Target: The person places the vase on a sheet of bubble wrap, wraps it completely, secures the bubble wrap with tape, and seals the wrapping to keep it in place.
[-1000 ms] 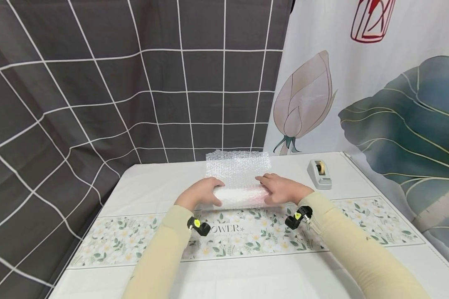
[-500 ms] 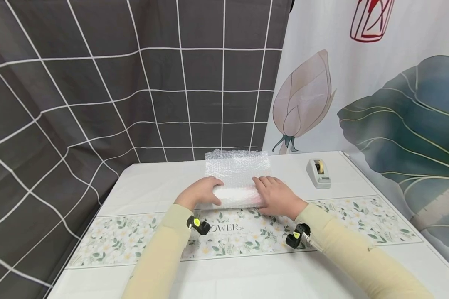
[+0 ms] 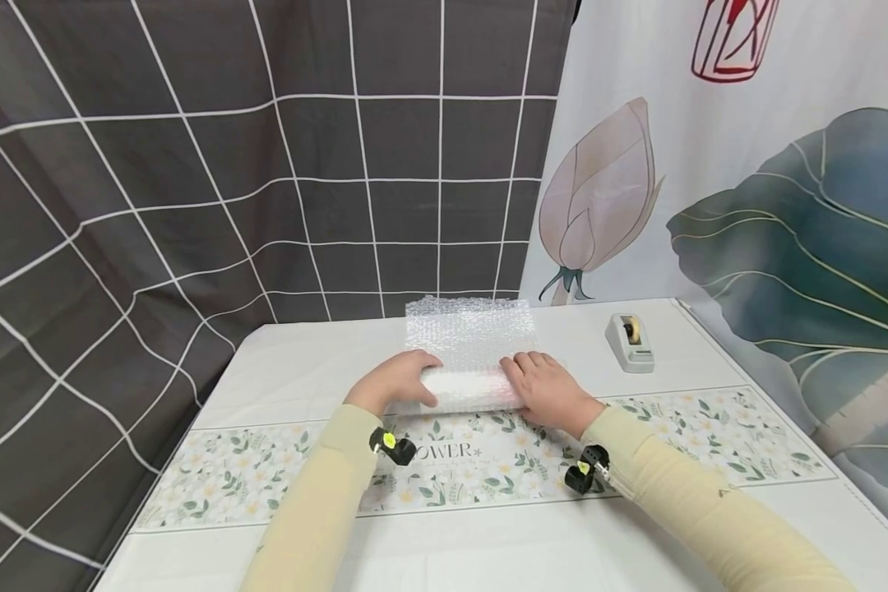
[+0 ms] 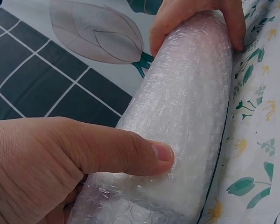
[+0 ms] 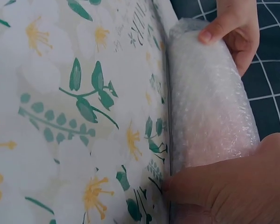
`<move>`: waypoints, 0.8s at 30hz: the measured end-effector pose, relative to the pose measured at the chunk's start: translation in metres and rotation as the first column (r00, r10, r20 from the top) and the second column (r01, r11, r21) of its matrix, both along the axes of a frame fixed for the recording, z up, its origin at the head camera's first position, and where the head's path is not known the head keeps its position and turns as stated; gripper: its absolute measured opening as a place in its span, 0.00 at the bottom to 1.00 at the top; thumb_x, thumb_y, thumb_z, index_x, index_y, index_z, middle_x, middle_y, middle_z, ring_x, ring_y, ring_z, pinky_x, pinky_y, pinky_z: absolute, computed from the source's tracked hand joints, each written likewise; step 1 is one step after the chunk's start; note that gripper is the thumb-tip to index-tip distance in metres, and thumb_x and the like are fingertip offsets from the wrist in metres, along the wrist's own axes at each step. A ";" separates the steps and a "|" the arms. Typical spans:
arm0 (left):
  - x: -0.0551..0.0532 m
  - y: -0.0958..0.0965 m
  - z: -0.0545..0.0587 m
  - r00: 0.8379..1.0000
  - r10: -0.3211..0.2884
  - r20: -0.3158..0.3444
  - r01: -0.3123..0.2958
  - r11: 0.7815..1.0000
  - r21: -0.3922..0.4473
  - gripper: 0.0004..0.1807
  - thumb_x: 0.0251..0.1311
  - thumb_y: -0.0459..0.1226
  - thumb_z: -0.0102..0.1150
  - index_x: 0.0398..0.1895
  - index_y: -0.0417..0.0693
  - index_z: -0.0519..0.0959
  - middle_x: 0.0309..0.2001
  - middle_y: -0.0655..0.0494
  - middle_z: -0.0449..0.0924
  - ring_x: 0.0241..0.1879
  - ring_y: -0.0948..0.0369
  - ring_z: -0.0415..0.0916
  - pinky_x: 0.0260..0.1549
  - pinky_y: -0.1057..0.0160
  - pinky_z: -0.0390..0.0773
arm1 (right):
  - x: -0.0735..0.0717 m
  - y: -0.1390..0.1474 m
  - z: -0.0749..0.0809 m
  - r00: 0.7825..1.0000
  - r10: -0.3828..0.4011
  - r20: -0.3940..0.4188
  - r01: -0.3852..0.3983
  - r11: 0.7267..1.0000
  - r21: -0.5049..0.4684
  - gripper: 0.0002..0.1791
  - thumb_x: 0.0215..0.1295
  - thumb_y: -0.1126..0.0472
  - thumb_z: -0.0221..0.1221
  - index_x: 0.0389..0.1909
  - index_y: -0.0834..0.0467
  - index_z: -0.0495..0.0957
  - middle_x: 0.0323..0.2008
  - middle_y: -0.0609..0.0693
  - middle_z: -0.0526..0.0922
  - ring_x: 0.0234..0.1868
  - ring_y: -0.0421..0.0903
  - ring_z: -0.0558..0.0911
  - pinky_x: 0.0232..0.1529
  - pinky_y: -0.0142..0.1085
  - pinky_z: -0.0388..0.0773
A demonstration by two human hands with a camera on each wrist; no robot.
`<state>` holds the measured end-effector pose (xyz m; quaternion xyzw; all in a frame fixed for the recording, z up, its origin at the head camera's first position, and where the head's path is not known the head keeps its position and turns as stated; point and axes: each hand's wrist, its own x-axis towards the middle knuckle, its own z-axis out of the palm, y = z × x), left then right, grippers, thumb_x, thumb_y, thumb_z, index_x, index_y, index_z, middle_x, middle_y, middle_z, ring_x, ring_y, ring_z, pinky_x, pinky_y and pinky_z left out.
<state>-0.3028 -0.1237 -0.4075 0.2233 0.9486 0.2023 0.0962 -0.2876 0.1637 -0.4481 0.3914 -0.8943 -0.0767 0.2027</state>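
Note:
A white and pinkish cylindrical bundle (image 3: 469, 390) wrapped in bubble wrap lies crosswise on the table; what is inside cannot be made out. Behind it a loose flap of bubble wrap (image 3: 468, 329) stretches flat toward the back edge. My left hand (image 3: 394, 382) grips the bundle's left end, with its thumb (image 4: 149, 156) along the top in the left wrist view and the fingers mostly hidden. On the right end, my right hand (image 3: 548, 390) holds the roll with its thumb on the near side and its fingers over the far side.
A grey-white tape dispenser (image 3: 631, 344) with a yellowish roll stands at the back right. The white tablecloth (image 3: 474, 543) has a floral band across it. A dark gridded curtain (image 3: 400, 205) hangs behind and to the left, a flower-printed one (image 3: 599, 197) to the right.
My right hand has shifted left and inward along the bundle and now grips further round its end. The left hand and the bundle stay in place.

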 end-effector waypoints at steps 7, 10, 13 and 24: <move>0.000 -0.001 -0.002 1.000 -0.012 0.014 0.012 1.000 0.010 0.38 0.48 0.38 0.76 0.66 0.42 0.75 0.63 0.45 0.76 0.64 0.48 0.72 0.67 0.51 0.69 | -0.005 0.001 -0.001 0.999 0.009 0.046 -0.008 1.000 -0.020 0.46 0.41 0.56 0.76 0.61 0.66 0.65 0.48 0.61 0.77 0.50 0.59 0.78 0.56 0.50 0.78; 0.002 -0.002 -0.002 1.000 -0.013 0.001 0.013 1.000 -0.018 0.38 0.50 0.39 0.75 0.68 0.43 0.74 0.65 0.46 0.74 0.66 0.49 0.69 0.68 0.51 0.67 | -0.007 0.002 0.000 0.997 0.013 0.075 -0.011 0.999 -0.030 0.46 0.42 0.56 0.76 0.62 0.66 0.66 0.49 0.61 0.77 0.50 0.59 0.78 0.57 0.51 0.78; 0.005 -0.001 -0.001 0.999 -0.021 -0.035 0.018 0.997 -0.069 0.39 0.50 0.41 0.73 0.68 0.44 0.73 0.66 0.47 0.73 0.67 0.49 0.68 0.69 0.51 0.66 | -0.009 0.002 0.000 0.996 0.029 0.086 -0.026 0.999 -0.042 0.44 0.43 0.58 0.75 0.61 0.68 0.67 0.49 0.62 0.77 0.50 0.60 0.78 0.58 0.51 0.77; 0.012 -0.001 0.002 0.996 0.001 -0.089 -0.011 0.993 -0.118 0.48 0.39 0.49 0.80 0.68 0.47 0.73 0.61 0.50 0.78 0.59 0.50 0.76 0.64 0.49 0.72 | -0.014 0.004 0.006 0.988 0.066 0.142 -0.062 0.997 -0.035 0.42 0.41 0.58 0.74 0.59 0.68 0.68 0.46 0.61 0.77 0.48 0.59 0.78 0.56 0.50 0.78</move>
